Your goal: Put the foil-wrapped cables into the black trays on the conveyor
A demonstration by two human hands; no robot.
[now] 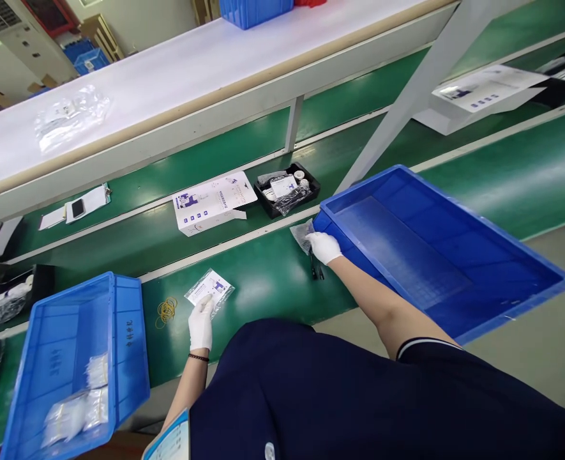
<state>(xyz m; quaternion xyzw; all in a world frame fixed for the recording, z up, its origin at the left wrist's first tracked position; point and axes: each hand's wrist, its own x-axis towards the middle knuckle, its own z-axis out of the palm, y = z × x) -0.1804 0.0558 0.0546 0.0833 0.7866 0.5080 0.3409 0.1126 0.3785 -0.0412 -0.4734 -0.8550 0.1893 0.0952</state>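
My left hand, in a white glove, is closed on the lower edge of a clear bag with a printed card over the green table. My right hand, also gloved, pinches a small clear bag beside the large blue bin; a black cable hangs or lies just below it. Beyond my hands, a white printed box lies on the belt next to a black tray holding bagged parts and a white card.
Yellow rubber bands lie left of my left hand. A blue bin with bundled bags stands at left, and a large blue bin at right. A slanted grey post rises behind. A phone rests on papers at back left.
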